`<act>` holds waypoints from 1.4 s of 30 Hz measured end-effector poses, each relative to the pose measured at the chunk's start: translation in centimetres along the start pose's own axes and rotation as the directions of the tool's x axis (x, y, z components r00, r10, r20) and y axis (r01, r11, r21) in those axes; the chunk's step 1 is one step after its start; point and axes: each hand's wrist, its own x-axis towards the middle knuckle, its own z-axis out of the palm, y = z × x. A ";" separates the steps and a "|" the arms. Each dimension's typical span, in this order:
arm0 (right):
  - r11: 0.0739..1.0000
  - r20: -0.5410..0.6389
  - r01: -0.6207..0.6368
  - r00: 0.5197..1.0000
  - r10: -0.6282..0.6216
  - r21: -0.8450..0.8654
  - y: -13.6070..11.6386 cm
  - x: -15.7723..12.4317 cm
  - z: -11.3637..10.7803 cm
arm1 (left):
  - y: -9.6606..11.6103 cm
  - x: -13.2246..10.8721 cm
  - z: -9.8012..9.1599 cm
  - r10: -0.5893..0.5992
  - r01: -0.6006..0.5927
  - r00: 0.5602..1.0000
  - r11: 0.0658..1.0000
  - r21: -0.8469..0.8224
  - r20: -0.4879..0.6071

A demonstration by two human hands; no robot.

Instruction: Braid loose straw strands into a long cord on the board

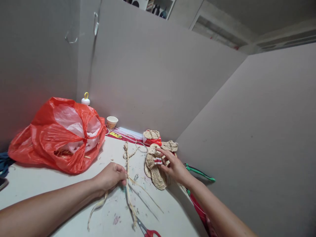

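Two bare hands work low in the frame over a pale worktop set into a grey-walled corner. At lower centre, the left hand is curled closed around a long pale straw strand, pinching it against the surface; the strand runs from a knotted end above the hand down toward the bottom edge, with loose strips trailing to the lower left. Just right of centre, the right hand lies with fingers spread and bent over a coiled straw piece, fingertips pressing on it beside a small red-and-white bead cluster; whether it actually grips the beads is hard to tell at this size. Behind that piece, toward the wall, sit further woven straw rounds on something red. Red-handled scissors lie at the bottom edge, below the strand. A large orange plastic bag fills the left of the frame, a white bottle with a yellow ring behind it and a paper cup to its right. A green-handled tool sticks out right of the right wrist.
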 end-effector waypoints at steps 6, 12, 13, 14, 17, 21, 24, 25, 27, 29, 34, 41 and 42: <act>0.999 -0.011 0.020 1.000 -0.020 -0.030 1.3 -0.5 0.4 | 0.0 0.2 -0.1 0.003 -0.003 1.000 1.000 0.014 0.009; 0.995 -0.047 -0.010 0.999 0.015 0.104 1.2 -0.7 1.0 | 0.4 -0.1 0.1 -0.009 0.009 1.000 1.000 0.028 0.002; 0.981 -0.043 -0.053 0.997 0.062 0.187 1.0 -0.6 0.9 | 0.4 -0.1 0.1 -0.010 0.010 1.000 0.999 0.030 0.002; 0.951 -0.018 -0.118 0.991 0.129 0.287 0.8 -0.6 0.7 | 0.4 -0.1 0.1 -0.011 0.011 1.000 0.999 0.034 0.001; 0.748 0.136 -0.338 0.938 0.319 0.572 0.6 -0.5 -0.2 | 0.4 -0.1 0.1 -0.017 0.017 1.000 0.999 0.034 0.004; 0.459 0.266 -0.463 0.862 0.432 0.758 0.7 -0.7 -1.4 | 0.3 0.1 0.0 -0.011 0.011 1.000 0.999 0.033 0.002; 0.306 0.355 -0.534 0.801 0.483 0.789 -0.1 -0.9 -1.7 | 0.2 0.1 0.0 -0.004 0.003 1.000 0.999 0.036 0.007; 0.272 0.371 -0.546 0.785 0.496 0.793 -0.6 -0.9 -1.7 | 0.3 0.1 0.0 -0.003 0.003 1.000 0.999 0.032 0.010; 0.239 0.357 -0.535 0.774 0.523 0.811 -1.6 -0.7 -1.7 | 0.4 0.0 0.0 -0.005 0.005 1.000 1.000 0.022 0.012; 0.271 0.295 -0.500 0.783 0.547 0.823 -2.4 -0.3 -1.5 | 0.4 -0.1 0.0 -0.010 0.009 1.000 1.000 0.017 0.009; 0.379 0.140 -0.424 0.797 0.588 0.822 -2.9 0.7 -0.9 | 0.5 -0.1 0.0 -0.021 0.021 1.000 1.000 0.018 0.015; 0.529 0.035 -0.356 0.852 0.522 0.770 -3.7 1.6 0.4 | 0.8 -0.3 0.2 -0.020 0.020 1.000 1.000 0.011 -0.001; 0.563 0.025 -0.372 0.849 0.528 0.738 -3.8 1.8 0.7 | 0.8 -0.3 0.2 -0.022 0.022 1.000 1.000 0.010 0.001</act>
